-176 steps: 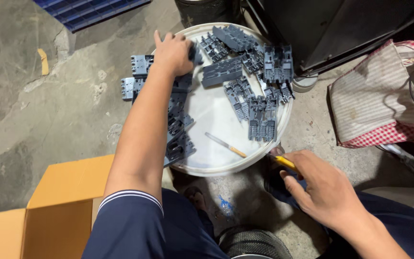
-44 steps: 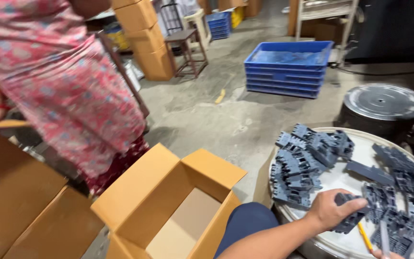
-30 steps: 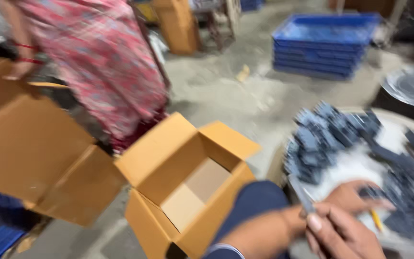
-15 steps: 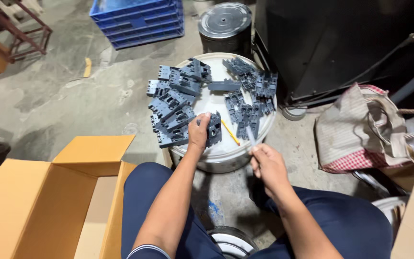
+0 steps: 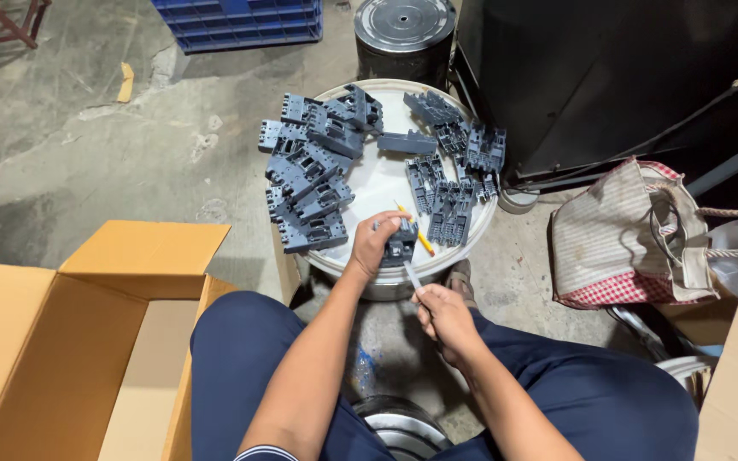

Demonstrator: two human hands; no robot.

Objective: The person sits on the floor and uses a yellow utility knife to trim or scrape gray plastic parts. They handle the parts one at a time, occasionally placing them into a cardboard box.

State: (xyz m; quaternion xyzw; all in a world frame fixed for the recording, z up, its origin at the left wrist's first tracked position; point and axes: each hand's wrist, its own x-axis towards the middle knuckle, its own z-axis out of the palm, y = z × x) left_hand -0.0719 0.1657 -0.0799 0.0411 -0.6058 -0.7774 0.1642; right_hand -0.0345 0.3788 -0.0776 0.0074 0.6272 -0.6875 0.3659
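Observation:
My left hand (image 5: 372,245) holds a dark grey plastic part (image 5: 401,242) at the near edge of a round white lid (image 5: 383,177). My right hand (image 5: 446,312) grips a thin blade tool (image 5: 412,276) whose tip touches that part from below. Several more grey plastic parts lie on the lid, a stacked pile (image 5: 311,171) on its left and a looser group (image 5: 453,183) on its right. A yellow-handled tool (image 5: 420,238) lies on the lid just right of my left hand.
An open cardboard box (image 5: 70,341) stands at my left knee. A checked cloth bag (image 5: 629,235) sits to the right, a black drum (image 5: 404,32) and a blue crate (image 5: 241,21) beyond the lid, a dark cabinet (image 5: 625,77) at upper right.
The view swung from the cardboard boxes and a standing person back down to the lid. My left hand picked up a grey part and my right hand brought the blade tool to it.

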